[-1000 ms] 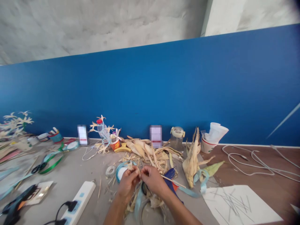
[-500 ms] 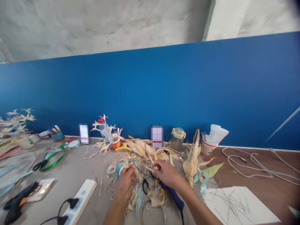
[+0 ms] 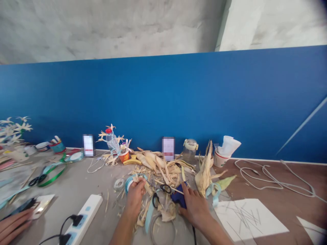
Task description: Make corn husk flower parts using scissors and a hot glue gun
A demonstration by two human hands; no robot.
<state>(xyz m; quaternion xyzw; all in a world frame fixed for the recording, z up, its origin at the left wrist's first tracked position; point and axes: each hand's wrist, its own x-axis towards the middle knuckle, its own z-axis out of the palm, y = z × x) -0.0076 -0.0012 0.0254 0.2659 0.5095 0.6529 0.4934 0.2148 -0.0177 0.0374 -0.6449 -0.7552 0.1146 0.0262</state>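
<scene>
Husk flowers adorn the plastic bottle; loose corn husks lie unused; the left hand's fingers pinch a husk piece, the right hand covers the glue gun, grip unclear

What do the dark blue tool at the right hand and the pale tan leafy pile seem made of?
The dark blue tool: probably plastic, low sheen, from its even colour. The pale tan leafy pile: likely dried corn husk, matte, papery, from its curled, tapering strips.
</scene>
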